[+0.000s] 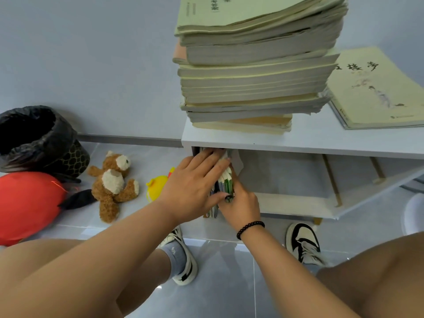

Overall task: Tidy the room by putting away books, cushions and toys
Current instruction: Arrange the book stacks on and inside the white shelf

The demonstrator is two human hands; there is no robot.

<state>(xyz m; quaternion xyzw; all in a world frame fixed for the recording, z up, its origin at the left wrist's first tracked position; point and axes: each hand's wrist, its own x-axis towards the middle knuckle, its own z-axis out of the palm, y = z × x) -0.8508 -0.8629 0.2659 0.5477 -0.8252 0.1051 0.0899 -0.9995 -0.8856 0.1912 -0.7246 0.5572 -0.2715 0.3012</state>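
A small bundle of upright books [226,181] with green and white spines stands on the lower shelf of a white shelf unit [298,143], at its left end. My left hand [195,184] lies flat against the bundle's left side, fingers straight and reaching under the top board. My right hand [241,203], with a black bead bracelet at the wrist, grips the books from the right and front. A tall stack of pale green books [257,65] sits on the top board, with one thin book [376,90] lying beside it.
On the floor to the left lie two brown teddy bears [112,182], a yellow toy [158,187], a red cushion [27,203] and a black-lined bin [36,138]. My feet in black-and-white shoes stand in front of the shelf.
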